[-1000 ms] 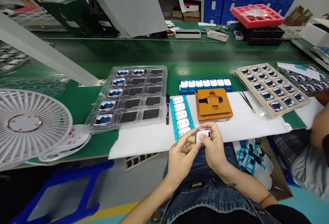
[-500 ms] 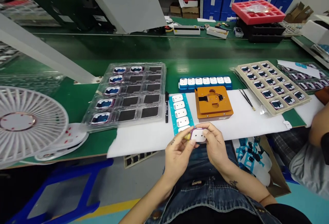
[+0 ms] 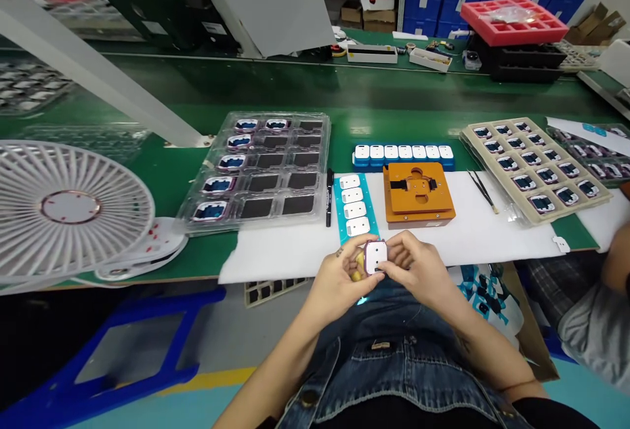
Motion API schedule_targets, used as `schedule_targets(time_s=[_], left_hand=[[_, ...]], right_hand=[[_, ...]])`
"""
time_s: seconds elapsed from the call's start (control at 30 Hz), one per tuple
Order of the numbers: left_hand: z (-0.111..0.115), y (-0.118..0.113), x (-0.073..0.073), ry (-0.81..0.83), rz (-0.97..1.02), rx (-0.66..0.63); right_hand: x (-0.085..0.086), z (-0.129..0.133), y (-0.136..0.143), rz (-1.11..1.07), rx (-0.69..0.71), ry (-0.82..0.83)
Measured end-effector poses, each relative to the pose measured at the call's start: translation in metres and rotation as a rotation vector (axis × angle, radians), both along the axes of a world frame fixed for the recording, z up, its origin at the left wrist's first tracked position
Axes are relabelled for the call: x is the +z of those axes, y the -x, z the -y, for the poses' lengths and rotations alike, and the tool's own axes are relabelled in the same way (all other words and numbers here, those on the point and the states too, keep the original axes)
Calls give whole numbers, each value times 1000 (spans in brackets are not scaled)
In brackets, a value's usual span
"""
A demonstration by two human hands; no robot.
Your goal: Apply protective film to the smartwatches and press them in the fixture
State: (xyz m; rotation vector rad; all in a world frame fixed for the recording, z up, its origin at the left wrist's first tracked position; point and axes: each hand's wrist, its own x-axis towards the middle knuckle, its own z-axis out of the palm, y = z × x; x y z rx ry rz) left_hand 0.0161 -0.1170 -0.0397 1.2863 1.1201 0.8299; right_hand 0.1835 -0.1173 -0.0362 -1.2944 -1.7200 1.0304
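My left hand (image 3: 339, 281) is closed on a small white-faced plastic casing (image 3: 377, 256) with a purple rim and two dark holes. Yellow finger covers show on that hand. My right hand (image 3: 416, 265) touches the casing's lower right edge with its thumb, its other fingers curled above. Just beyond the hands lies a blue backing sheet (image 3: 375, 214) with white stick-on panels. To its right stands an orange fixture block (image 3: 418, 194) with a recess on top. Behind the block is a row of white-topped blue pieces (image 3: 404, 153).
A clear tray (image 3: 256, 173), partly filled with casings, lies left beside a black marker (image 3: 329, 198). Tweezers (image 3: 482, 191) and a beige tray (image 3: 536, 166) of casings lie right. A white fan (image 3: 71, 206) stands far left. Another person's arm (image 3: 615, 258) is at the right edge.
The casing has turned from lying sideways to more upright in my left hand. My right hand's fingers have loosened around it. The view has shifted slightly left.
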Motion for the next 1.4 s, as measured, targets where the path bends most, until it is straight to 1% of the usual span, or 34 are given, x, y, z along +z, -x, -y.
schedule_targets(time_s=[0.07, 0.1, 0.17, 0.23, 0.3, 0.33, 0.37, 0.4, 0.47, 0.53, 0.57, 0.6, 0.67, 0.73, 0.8, 0.87, 0.93, 0.97, 1.0, 1.07, 1.13, 1.17, 1.2, 1.23, 1.27, 1.3, 1.33, 1.37, 1.4], left_hand=[[0, -2, 0, 35, -1, -5], [0, -3, 0, 48, 8, -5], [0, -4, 0, 64, 23, 1], [0, -5, 1, 73, 39, -6], [0, -6, 3, 102, 73, -39], [1, -6, 4, 124, 99, -61], [1, -6, 4, 150, 125, -83], [1, -6, 5, 174, 150, -103], [1, -6, 5, 201, 186, -124], [0, -4, 3, 178, 197, -108], [0, -2, 1, 148, 191, -88], [-1, 0, 0, 108, 174, -65], [-4, 7, -3, 24, 109, -41], [-9, 15, -3, -61, 25, -59], [-17, 23, 2, -181, -83, -88], [-33, 29, 13, -320, -227, -125], [-58, 32, 27, -426, -392, -163], [-75, 31, 35, -462, -464, -172], [-94, 30, 42, -494, -528, -155], [-138, 24, 53, -559, -629, -78], [-182, 15, 59, -581, -715, 28], [-201, 12, 60, -564, -741, 73], [-215, 9, 60, -525, -772, 108], [-225, 7, 59, -481, -802, 134], [-227, 6, 58, -449, -814, 141], [-223, 7, 57, -438, -808, 132], [-211, 10, 55, -450, -781, 112], [-192, 14, 53, -482, -732, 75], [-168, 21, 51, -518, -671, 34]], right_hand=[[10, -3, -8, 375, 66, -300], [15, -3, -10, 515, 103, -445], [20, -3, -11, 689, 193, -679], [22, -1, -9, 742, 273, -825], [22, -1, -10, 676, 306, -898], [23, -1, -12, 604, 281, -911], [23, -2, -17, 519, 220, -907], [25, -2, -23, 435, 124, -890], [30, -2, -44, 315, -123, -827], [35, 5, -72, 290, -349, -764], [36, 11, -88, 312, -423, -732], [35, 19, -104, 354, -462, -693], [29, 43, -136, 468, -469, -564], [14, 71, -166, 568, -438, -360], [-11, 98, -195, 606, -450, -116], [-42, 117, -218, 636, -494, 134], [-72, 125, -234, 725, -548, 306], [-85, 125, -239, 764, -564, 355], [-96, 123, -240, 791, -570, 384], [-110, 114, -237, 801, -551, 403], [-115, 103, -228, 778, -499, 410], [-115, 98, -222, 769, -468, 410], [-114, 93, -215, 762, -436, 401], [-113, 90, -209, 750, -403, 386], [-110, 87, -202, 734, -373, 369], [-108, 86, -196, 713, -348, 354], [-105, 85, -189, 685, -325, 344], [-101, 85, -182, 652, -301, 337], [-96, 84, -175, 614, -272, 332]])
